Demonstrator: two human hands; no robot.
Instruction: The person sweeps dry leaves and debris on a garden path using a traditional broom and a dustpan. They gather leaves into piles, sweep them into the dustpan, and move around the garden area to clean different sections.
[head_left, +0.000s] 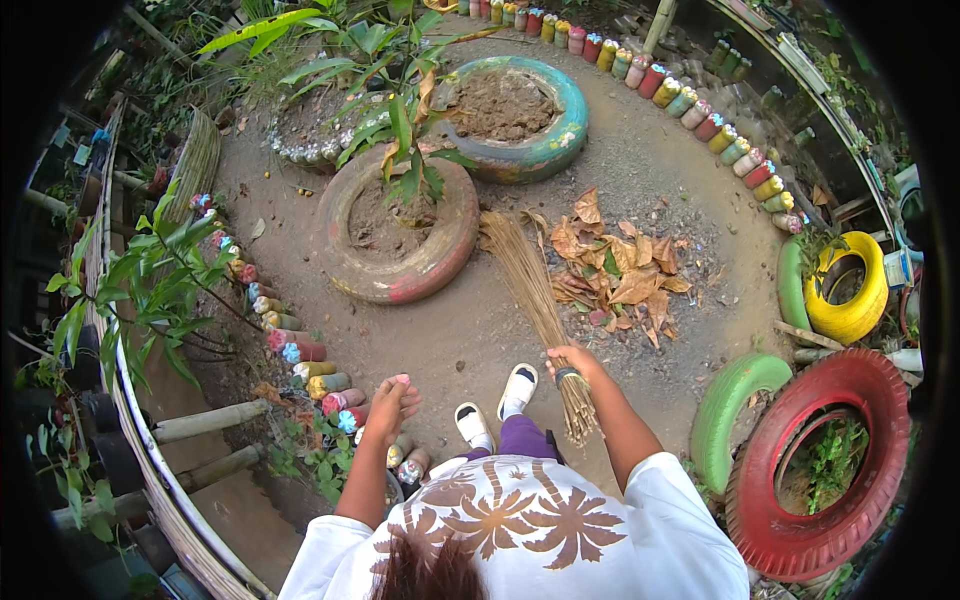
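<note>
My right hand grips a stick broom near its bound end. The broom's spread bristle tips rest close to the rim of a faded red tyre planter. To the right of the bristles lies a heap of dry brown leaves, with a few green bits among them. My left hand hangs in the air above the left row of painted bottles, its fingers loosely apart and nothing seen in it.
A turquoise tyre planter full of soil stands behind the red one, which holds a leafy plant. Painted bottles edge the dirt ground in a curve. At right stand a green tyre, a large red tyre and a yellow tyre.
</note>
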